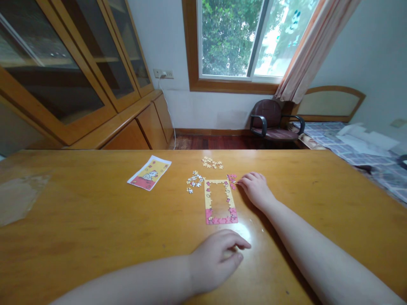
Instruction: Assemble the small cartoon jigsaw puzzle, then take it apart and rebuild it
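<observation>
The border of a jigsaw puzzle [208,201] lies joined into a rectangle on the table, yellow at the top and pink at the bottom, with its middle unfilled. At its upper right is a small group of pink puzzle pieces [232,177]. My right hand [257,189] rests beside that group, its fingertips pinched at a piece on the group's edge. Below the border hovers my left hand [216,259], holding nothing, thumb and fingers apart. White-patterned pieces [195,180] are heaped left of the border, and yellow pieces [210,162] lie above it.
A printed reference picture [150,173] with a white animal lies to the left on the wooden table [127,233]. A clear film [22,195] is at the far left. Beyond the table are a cabinet [124,131], an office chair [270,118] and a bed [365,148].
</observation>
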Demonstrator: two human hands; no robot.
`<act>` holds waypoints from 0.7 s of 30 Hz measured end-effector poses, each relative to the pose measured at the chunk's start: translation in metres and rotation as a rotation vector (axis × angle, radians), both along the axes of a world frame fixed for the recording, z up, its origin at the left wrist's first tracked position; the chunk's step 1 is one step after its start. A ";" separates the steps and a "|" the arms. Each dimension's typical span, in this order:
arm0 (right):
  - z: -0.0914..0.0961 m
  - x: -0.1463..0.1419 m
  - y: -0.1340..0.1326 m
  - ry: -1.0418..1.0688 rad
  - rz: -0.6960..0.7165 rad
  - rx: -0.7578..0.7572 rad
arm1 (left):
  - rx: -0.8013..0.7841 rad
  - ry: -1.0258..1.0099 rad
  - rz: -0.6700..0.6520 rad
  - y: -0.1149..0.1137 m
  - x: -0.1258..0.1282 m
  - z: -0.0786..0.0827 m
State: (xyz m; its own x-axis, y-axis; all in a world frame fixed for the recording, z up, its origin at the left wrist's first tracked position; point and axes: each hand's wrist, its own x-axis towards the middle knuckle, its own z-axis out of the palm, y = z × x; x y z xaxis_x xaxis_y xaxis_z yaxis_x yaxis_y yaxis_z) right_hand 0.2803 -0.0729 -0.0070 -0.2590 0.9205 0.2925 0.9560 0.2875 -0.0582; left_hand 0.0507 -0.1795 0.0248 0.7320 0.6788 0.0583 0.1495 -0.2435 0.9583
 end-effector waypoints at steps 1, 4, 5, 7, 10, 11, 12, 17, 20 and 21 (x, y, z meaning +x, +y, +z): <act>0.001 -0.001 -0.001 -0.010 -0.016 0.003 | -0.136 -0.031 0.034 0.001 0.002 -0.003; 0.004 -0.004 -0.001 -0.059 -0.069 0.006 | -0.552 -0.195 0.133 0.007 0.007 -0.015; 0.005 -0.005 -0.001 -0.073 -0.084 0.002 | -0.639 -0.236 0.169 0.009 0.008 -0.018; 0.006 -0.005 -0.001 -0.089 -0.108 -0.010 | -0.774 -0.322 0.223 0.013 0.008 -0.021; 0.011 -0.008 -0.010 -0.057 -0.062 0.026 | -0.897 -0.429 0.303 0.017 0.007 -0.019; 0.014 -0.010 -0.015 -0.026 -0.010 0.068 | -0.918 -0.452 0.338 0.018 0.007 -0.018; 0.016 -0.013 -0.021 0.006 0.074 0.124 | -0.932 -0.470 0.375 0.019 0.007 -0.016; 0.029 -0.033 -0.049 0.100 0.495 0.328 | -0.962 -0.551 0.522 0.026 0.007 -0.011; 0.033 -0.037 -0.053 0.117 0.614 0.359 | -0.955 -0.565 0.537 0.028 0.007 -0.009; 0.034 -0.037 -0.053 0.117 0.639 0.362 | -0.952 -0.562 0.532 0.028 0.006 -0.008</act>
State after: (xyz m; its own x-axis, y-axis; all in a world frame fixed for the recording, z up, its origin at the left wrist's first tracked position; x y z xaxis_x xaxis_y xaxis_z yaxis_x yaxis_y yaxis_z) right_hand 0.2429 -0.1261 0.0267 -0.6601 0.4420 0.6074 0.5897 0.8058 0.0546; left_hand 0.0572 -0.1510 0.0164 0.3836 0.8295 -0.4059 -0.4752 0.5542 0.6834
